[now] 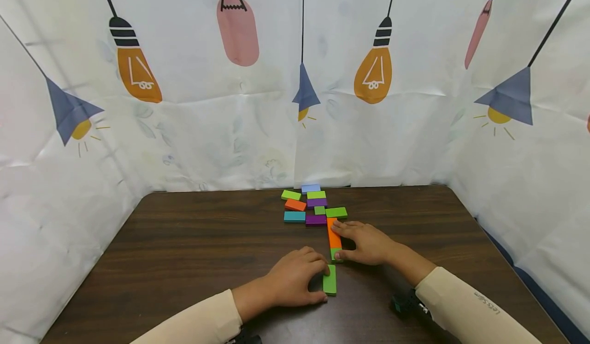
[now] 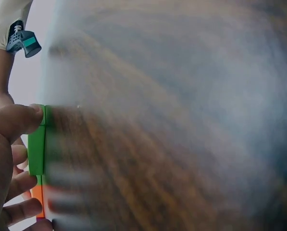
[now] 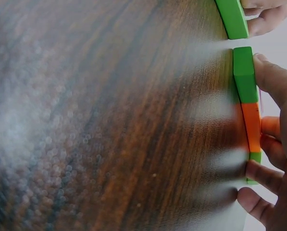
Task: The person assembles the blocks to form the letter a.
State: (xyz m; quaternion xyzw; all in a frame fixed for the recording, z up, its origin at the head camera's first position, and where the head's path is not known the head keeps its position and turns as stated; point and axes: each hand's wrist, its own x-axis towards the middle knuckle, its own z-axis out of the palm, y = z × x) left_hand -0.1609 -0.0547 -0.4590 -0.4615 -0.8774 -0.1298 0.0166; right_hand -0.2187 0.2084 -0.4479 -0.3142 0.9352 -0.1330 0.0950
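A green block (image 1: 329, 281) lies on the table, with my left hand (image 1: 290, 280) at its left side. The thumb (image 2: 30, 114) is at its near end and curled fingers grip farther along. Beyond a small gap stands a short green block (image 1: 336, 253), joined end to end with a long orange block (image 1: 334, 234). My right hand (image 1: 366, 241) reaches in from the right, its thumb touching the short green block and its fairly straight fingers resting along the orange one. In the right wrist view, the orange block (image 3: 251, 127) meets the short green block (image 3: 244, 74).
Several flat coloured blocks form a cluster at the far side: a purple block (image 1: 315, 220), a teal block (image 1: 294, 217), an orange-red block (image 1: 295, 205) and a light blue block (image 1: 311, 188). A patterned cloth (image 1: 207, 144) hangs behind the brown table (image 1: 193, 241).
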